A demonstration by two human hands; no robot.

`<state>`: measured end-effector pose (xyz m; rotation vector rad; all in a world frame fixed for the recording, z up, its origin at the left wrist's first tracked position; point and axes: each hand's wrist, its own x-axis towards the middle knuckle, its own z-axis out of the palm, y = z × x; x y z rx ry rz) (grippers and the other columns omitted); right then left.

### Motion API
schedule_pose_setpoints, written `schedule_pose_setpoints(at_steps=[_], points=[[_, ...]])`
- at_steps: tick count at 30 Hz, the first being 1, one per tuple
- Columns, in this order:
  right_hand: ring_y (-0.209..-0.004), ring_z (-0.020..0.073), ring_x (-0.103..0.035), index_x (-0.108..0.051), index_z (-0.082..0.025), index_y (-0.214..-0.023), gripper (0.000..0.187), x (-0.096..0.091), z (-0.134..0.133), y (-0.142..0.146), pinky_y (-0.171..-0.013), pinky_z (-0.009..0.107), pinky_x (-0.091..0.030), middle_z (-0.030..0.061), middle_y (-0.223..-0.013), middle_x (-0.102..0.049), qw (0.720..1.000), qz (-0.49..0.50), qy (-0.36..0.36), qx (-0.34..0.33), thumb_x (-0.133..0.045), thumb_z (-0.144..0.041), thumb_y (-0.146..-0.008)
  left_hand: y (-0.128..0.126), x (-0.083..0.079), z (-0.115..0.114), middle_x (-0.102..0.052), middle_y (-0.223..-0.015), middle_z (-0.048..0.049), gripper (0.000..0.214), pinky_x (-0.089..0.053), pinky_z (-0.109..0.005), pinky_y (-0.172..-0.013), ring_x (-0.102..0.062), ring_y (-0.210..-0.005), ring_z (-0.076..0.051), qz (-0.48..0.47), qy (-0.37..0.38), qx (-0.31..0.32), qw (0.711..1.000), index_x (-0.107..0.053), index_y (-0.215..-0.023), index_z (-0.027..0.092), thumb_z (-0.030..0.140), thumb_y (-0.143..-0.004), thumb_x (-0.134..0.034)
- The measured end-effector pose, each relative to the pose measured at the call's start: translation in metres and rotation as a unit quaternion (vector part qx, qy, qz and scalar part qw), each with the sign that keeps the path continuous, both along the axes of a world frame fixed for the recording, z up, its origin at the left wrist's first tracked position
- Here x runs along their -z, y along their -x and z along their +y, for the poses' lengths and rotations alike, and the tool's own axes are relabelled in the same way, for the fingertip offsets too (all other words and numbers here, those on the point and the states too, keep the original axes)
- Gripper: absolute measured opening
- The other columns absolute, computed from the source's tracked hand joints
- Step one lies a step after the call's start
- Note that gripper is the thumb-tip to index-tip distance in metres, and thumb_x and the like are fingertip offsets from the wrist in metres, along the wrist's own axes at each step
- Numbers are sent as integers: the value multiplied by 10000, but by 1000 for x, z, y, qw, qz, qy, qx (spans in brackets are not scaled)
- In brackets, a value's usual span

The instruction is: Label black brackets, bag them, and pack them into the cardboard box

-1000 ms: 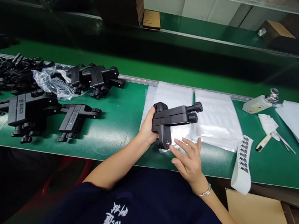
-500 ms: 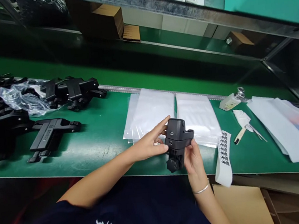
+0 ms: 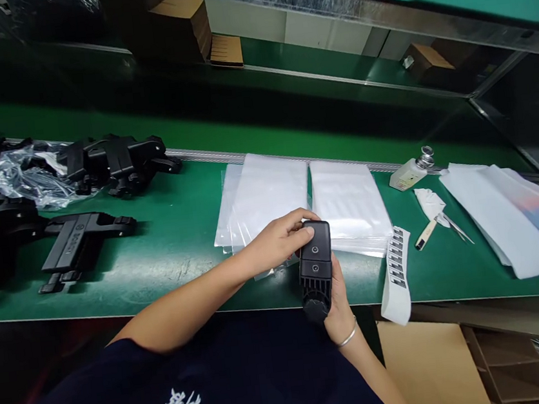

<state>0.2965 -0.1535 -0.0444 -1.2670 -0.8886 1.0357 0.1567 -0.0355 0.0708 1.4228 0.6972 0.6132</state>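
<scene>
A black plastic bracket [image 3: 315, 258] with two screws on its face and a round knob at its lower end is held up in front of my body, over the table's front edge. My left hand [image 3: 286, 239] grips its upper end, thumb on the front face and fingers over the top. Behind its lower right side, my right hand [image 3: 338, 304] is wrapped round it, most of its fingers hidden. Clear plastic bags lie flat just beyond my hands, in a left stack [image 3: 272, 188] and a right stack [image 3: 350, 202].
Similar black brackets [image 3: 79, 240] and a crumpled clear bag [image 3: 28, 181] are on the left. To the right are a label strip [image 3: 397, 265], a bottle [image 3: 409, 173], tweezers [image 3: 457, 227], a small cream-handled tool [image 3: 426, 233] and plastic sheets [image 3: 495, 221]. A metal shelf edge [image 3: 326, 17] runs overhead.
The bracket has turned so its screwed face points more toward me, and its side arm no longer shows. My left thumb has moved up onto the face. The view has shifted slightly.
</scene>
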Motion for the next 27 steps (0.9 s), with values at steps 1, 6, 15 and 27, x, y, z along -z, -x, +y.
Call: schedule_pose_setpoints(at_steps=[1,6,15,27], points=[[-1085,269,-639,-619,-252,-1214,519,1,4,-1,-932,492,-538,75,-1068,-717,1000,13,-4,-1,-398,-617,-918,3,-1,-1,-627,-766,-12,311,-426,-231,-542,-556,-606,-146,-7,-7,2,1000,-653,-1122,222,338,-843,-583],[-980,223,-682,-578,-267,-1217,484,-5,12,-16,-834,409,-572,70,-1103,-705,991,111,-58,44,-560,-586,-853,34,-2,-12,-642,-1235,-95,816,-497,-369,-893,-622,-1049,-306,6,-83,39,996,-511,-1378,263,244,-622,-817],[-930,255,-679,-525,-256,-1307,739,-40,9,-29,-757,419,-600,87,-1104,-673,997,28,-66,-43,-661,-690,-725,66,33,-17,-582,-1271,-90,892,-505,-383,-895,-624,-1067,-266,-110,104,16,988,-416,-1382,342,360,-616,-873],[-512,132,-609,-600,-185,-870,369,-67,37,0,-499,262,-535,-11,-649,-624,999,-46,5,-5,-671,-539,-791,71,72,-16,-717,-910,-75,510,-521,-262,-683,-670,-783,-184,-235,450,-35,861,-690,-1108,195,593,-790,-667]])
